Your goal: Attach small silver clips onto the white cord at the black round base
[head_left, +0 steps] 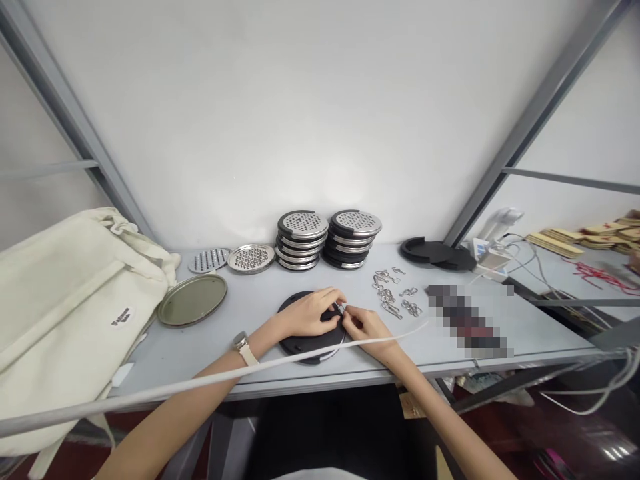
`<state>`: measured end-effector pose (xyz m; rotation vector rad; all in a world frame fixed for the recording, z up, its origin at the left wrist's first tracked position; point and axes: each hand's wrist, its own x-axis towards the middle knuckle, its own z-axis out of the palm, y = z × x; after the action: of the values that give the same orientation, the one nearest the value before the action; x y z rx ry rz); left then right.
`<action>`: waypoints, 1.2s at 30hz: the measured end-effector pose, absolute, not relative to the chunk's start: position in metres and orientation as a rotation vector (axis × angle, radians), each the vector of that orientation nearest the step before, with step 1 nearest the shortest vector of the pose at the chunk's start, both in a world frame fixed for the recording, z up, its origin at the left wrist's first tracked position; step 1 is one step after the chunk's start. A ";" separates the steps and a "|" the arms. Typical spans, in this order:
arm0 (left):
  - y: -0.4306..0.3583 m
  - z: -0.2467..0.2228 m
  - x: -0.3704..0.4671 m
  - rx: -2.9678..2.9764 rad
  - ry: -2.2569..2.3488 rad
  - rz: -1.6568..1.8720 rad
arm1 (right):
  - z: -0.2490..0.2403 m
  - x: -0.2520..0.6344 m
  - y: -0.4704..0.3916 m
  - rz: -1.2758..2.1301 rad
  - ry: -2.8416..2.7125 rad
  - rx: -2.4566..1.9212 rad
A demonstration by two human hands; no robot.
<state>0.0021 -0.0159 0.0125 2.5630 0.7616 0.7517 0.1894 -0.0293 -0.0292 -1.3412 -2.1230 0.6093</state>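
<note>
A black round base (300,345) lies flat near the table's front edge, partly covered by my hands. My left hand (313,312), a watch (242,342) on its wrist, rests over the base with thumb and forefinger curled around a small metal clasp (341,309) at its right side. From the right, my right hand (367,327) pinches at the same clasp, fingertips pressed together. Their fingers hide much of it. Further right lie several loose metal clasps (385,293) of the same shiny kind.
Two stacks of grater discs in black rims, a left stack (301,240) and a right stack (353,239), stand by the wall. Left are loose grater plates (251,259), a round lid (193,300) and a cream bag (75,300). Black bases (430,251) lie right. A white cable (200,382) crosses in front.
</note>
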 end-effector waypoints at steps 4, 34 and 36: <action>-0.015 0.013 0.003 2.647 0.744 0.745 | -0.029 0.189 -0.030 0.604 -2.124 -1.341; -0.009 0.012 0.000 2.652 0.766 0.695 | -0.031 0.191 -0.030 0.666 -2.057 -1.274; -0.010 0.012 0.000 2.641 0.767 0.701 | -0.029 0.190 -0.031 0.666 -2.053 -1.282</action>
<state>0.0005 -0.0096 0.0122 2.6410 0.7674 0.7008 0.1902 -0.0306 -0.0293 -1.2820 -2.0527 0.6662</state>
